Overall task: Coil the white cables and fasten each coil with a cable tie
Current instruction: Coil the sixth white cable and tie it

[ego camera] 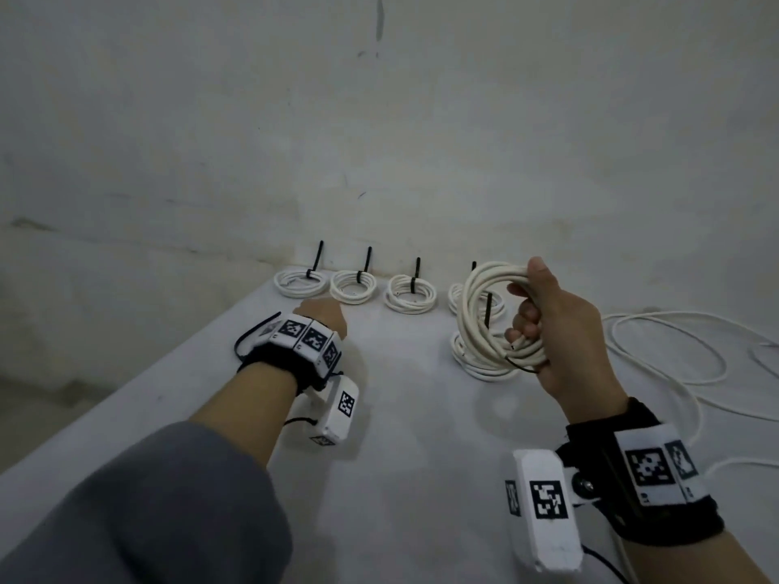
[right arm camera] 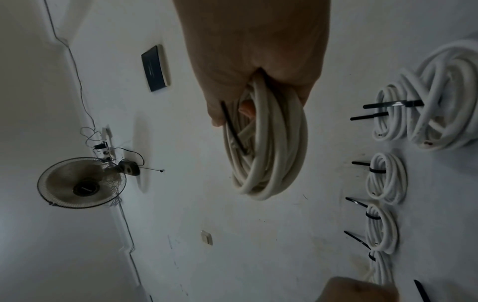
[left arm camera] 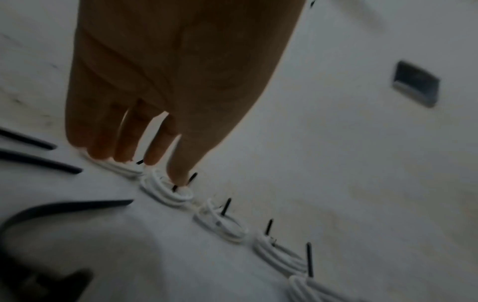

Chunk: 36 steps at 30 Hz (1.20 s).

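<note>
The right hand (ego camera: 560, 330) grips a white cable coil (ego camera: 497, 314) up in the air over the bench (ego camera: 400, 436), with a black cable tie (ego camera: 489, 309) poking through it. The left hand (left arm camera: 165, 85) reaches out flat, fingers straight, holding nothing, near the tied coils (ego camera: 354, 286). The cable looks bendy and springy, so hold all loops together where the tie goes.
</note>
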Each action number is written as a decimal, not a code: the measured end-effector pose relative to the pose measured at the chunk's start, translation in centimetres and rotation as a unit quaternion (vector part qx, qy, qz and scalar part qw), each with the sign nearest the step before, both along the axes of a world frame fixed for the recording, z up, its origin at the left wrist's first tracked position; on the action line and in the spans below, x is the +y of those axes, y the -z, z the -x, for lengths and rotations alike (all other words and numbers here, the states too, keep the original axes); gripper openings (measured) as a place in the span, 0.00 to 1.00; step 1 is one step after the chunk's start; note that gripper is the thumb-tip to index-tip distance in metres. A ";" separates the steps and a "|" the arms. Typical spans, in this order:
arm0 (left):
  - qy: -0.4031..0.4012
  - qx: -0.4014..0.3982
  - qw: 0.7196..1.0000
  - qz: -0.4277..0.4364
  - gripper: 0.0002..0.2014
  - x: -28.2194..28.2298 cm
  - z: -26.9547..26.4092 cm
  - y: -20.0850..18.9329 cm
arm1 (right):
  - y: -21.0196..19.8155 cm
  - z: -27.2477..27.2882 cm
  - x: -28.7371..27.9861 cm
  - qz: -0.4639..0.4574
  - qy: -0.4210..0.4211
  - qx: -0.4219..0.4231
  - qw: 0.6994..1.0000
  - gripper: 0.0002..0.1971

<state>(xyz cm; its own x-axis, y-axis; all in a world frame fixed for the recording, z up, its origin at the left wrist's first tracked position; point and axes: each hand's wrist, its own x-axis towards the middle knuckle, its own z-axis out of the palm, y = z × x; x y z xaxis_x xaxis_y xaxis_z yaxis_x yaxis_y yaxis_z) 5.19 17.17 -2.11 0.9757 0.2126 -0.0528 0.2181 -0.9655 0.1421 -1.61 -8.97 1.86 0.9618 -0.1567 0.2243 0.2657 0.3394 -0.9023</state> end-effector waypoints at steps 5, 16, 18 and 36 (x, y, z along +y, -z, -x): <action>0.041 0.039 0.993 -0.099 0.15 1.3 0.3 3.1 | -0.1 0.1 -0.2 -0.007 -0.007 -0.017 1.000 0.20; 0.107 -0.065 0.778 0.615 0.03 -7.0 6.7 -5.1 | 0.9 -1.0 -0.9 0.051 0.113 -0.072 0.990 0.21; 0.170 -0.055 0.751 0.635 0.03 -9.1 9.5 -5.9 | 0.8 -0.7 -1.1 0.065 0.141 -0.093 0.983 0.21; 0.142 -0.193 0.728 0.643 0.03 -13.1 11.0 -5.6 | 0.3 0.5 -0.9 0.135 0.186 -0.236 0.944 0.10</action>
<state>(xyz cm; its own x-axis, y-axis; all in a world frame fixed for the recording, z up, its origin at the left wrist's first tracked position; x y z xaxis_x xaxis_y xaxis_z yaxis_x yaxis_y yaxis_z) -5.80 4.05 3.45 0.9654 0.0174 0.2600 -0.2604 0.0209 0.9653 -2.08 -9.92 1.52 0.6344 -0.3398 0.6943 0.7156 -0.0814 -0.6937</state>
